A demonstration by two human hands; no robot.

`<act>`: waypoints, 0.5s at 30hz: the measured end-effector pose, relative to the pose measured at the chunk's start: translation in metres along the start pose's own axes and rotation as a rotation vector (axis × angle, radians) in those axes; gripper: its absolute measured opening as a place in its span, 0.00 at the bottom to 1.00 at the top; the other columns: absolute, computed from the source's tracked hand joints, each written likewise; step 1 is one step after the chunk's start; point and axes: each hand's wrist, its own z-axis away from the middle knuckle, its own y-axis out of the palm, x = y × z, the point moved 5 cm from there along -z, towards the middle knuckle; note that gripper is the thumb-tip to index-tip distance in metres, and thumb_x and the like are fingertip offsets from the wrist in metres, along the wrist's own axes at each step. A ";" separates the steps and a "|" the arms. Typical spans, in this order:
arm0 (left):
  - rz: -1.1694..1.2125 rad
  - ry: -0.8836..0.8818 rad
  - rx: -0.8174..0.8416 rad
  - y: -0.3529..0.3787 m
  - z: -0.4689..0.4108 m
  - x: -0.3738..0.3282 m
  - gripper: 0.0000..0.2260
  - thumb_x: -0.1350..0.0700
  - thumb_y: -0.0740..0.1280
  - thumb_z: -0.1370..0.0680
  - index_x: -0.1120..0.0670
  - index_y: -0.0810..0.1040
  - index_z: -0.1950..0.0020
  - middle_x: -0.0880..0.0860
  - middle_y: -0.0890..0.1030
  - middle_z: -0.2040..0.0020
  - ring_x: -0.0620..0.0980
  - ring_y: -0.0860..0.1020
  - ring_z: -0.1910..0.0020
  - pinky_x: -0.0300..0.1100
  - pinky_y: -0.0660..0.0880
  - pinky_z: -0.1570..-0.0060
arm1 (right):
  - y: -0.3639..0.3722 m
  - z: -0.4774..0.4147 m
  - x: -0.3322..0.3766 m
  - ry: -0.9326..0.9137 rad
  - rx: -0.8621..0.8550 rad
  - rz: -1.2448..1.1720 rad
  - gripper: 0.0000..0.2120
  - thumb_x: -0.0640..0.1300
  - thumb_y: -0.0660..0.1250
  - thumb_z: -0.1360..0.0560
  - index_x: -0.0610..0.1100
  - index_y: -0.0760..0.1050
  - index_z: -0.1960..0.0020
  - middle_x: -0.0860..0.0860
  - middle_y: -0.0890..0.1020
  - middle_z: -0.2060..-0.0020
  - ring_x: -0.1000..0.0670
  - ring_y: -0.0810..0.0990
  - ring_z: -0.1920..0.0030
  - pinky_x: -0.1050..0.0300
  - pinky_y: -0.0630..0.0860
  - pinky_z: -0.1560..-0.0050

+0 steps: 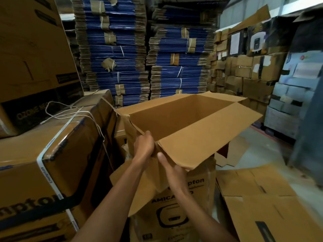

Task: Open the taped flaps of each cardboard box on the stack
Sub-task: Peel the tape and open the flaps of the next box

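The fingers of the left hand (144, 145) curl over the near-left corner of the open box (183, 117) and are lost from sight behind the rim, so only the back of the hand shows. The right hand (173, 173) holds the near flap (201, 137) with the thumb lying on top; its fingers go beneath the cardboard and are hidden. Both forearms run out of the bottom edge of the frame.

The open box sits at the centre of the frame, its flaps spread outward, on top of a printed box (201, 198) whose lettering is partly covered by the arms – only "AMICA" and "pton" can be read. At lower left a strapped box (70, 154) is cut off by the frame, with a white cord (57, 116) lying loose across its top.

Flattened cardboard (262, 198) lies on the pale floor (262, 151) at lower right. Behind, tall stacks of blue-edged flat cartons (113, 58) fill the upper middle, and a wall of small brown cartons (244, 72) stands at upper right – blurred, its labels unreadable
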 end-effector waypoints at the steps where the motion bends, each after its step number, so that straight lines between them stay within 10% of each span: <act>1: 0.003 0.021 0.012 0.001 0.003 0.000 0.14 0.48 0.54 0.19 0.49 0.78 0.49 0.53 0.84 0.51 0.54 0.81 0.50 0.59 0.79 0.43 | -0.001 -0.003 0.011 -0.030 -0.058 -0.040 0.37 0.69 0.68 0.28 0.50 0.71 0.26 0.58 0.74 0.32 0.54 0.70 0.32 0.62 0.63 0.36; 4: 0.014 0.050 0.064 0.006 0.016 -0.003 0.15 0.50 0.55 0.17 0.55 0.78 0.53 0.57 0.83 0.55 0.57 0.81 0.54 0.55 0.80 0.51 | -0.008 -0.021 0.030 -0.006 -0.203 -0.107 0.20 0.62 0.65 0.21 0.51 0.73 0.36 0.59 0.73 0.42 0.58 0.67 0.39 0.69 0.57 0.48; 6: 0.063 0.056 0.087 0.010 0.025 -0.009 0.14 0.54 0.56 0.16 0.55 0.72 0.60 0.57 0.74 0.63 0.54 0.74 0.61 0.50 0.71 0.59 | -0.005 -0.031 0.034 0.057 -0.212 -0.134 0.31 0.70 0.65 0.25 0.46 0.78 0.37 0.56 0.79 0.41 0.54 0.74 0.36 0.63 0.63 0.41; 12: 0.066 0.088 0.179 0.008 0.038 -0.029 0.16 0.55 0.56 0.15 0.56 0.75 0.60 0.58 0.78 0.62 0.55 0.75 0.60 0.51 0.74 0.56 | -0.018 -0.036 0.055 0.085 -0.356 -0.112 0.18 0.54 0.67 0.23 0.42 0.75 0.40 0.48 0.82 0.52 0.49 0.80 0.54 0.54 0.74 0.59; 15: 0.053 0.126 0.242 0.001 0.040 -0.049 0.14 0.57 0.57 0.17 0.58 0.78 0.57 0.57 0.84 0.61 0.57 0.81 0.57 0.57 0.80 0.49 | -0.019 -0.031 0.088 -0.051 -0.321 0.047 0.18 0.55 0.63 0.22 0.42 0.81 0.46 0.44 0.83 0.48 0.43 0.80 0.49 0.47 0.77 0.48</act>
